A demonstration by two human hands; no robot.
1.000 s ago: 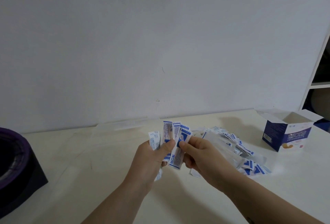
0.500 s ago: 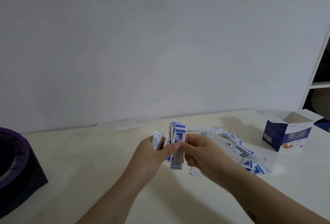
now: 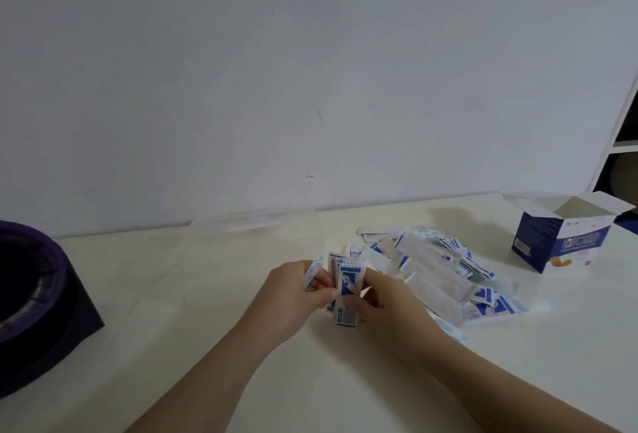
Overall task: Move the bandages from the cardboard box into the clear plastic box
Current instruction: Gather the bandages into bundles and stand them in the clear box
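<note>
A black block (image 3: 74, 322) topped by a purple ring (image 3: 41, 235) sits at the left of the cream table (image 3: 172, 381). A white shelf unit (image 3: 619, 142) stands far right, beside the pale wall (image 3: 310, 70).

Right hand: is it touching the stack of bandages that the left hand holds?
Touching. The head view shows the right hand pinching the right edge of the stack of bandages, opposite the left hand, with no gap between them.

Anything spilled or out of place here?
Yes. A loose pile of bandages lies scattered on the table near the open cardboard box, outside the clear plastic box. The left hand and right hand hold a few more.
</note>
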